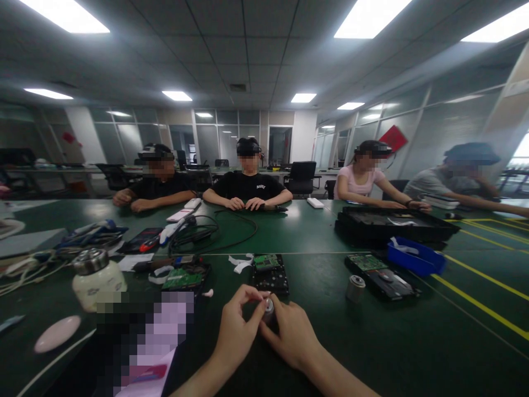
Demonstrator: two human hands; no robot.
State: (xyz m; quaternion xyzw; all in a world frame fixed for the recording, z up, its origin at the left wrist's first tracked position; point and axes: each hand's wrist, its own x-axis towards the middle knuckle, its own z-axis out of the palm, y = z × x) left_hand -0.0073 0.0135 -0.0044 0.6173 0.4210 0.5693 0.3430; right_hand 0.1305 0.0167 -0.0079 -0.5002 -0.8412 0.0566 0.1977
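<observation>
Grasps the metal cylinder (pixel 269 311) from its right with thumb and forefinger of the right hand (pixel 294 330). Bends the left hand (pixel 238 322) in with fingertips at the top-left rim; cannot tell light touch from pinch. Stands between both hands, about equally near each, with long axis roughly upright. Faces a hard drive (pixel 273 281) just beyond.

A small silvery metal cylinder (pixel 268 311) is held between left hand (pixel 237 322) and right hand (pixel 292 330), its round end turned upward.
</observation>
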